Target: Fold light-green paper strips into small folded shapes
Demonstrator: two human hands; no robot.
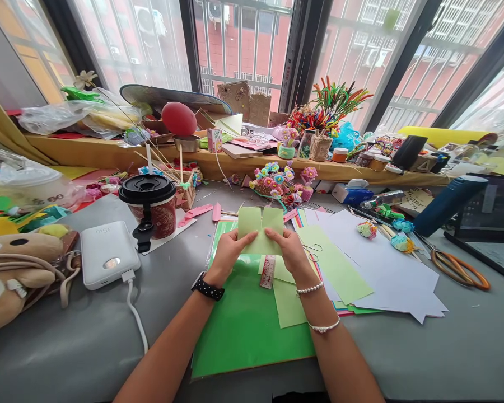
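Note:
Both hands hold a light green paper (260, 242) up over a dark green sheet (243, 330). A slit or gap runs down from its top edge between the thumbs; I cannot tell whether it is one piece or two. My left hand (229, 254) pinches the left side, thumb on the front face. On the right side, my right hand (292, 252) pinches it the same way. Below the hands lie a patterned ruler-like strip (267, 272) and a light green paper piece (289, 302). My fingers behind the paper are hidden.
White sheets (386, 263) and orange-handled scissors (462, 268) lie to the right, beside a laptop (491, 224). At left stand a lidded cup (153, 210), a white power bank (109, 254) with a cable, and a plush toy (21, 274). Paper flowers (273, 179) sit behind.

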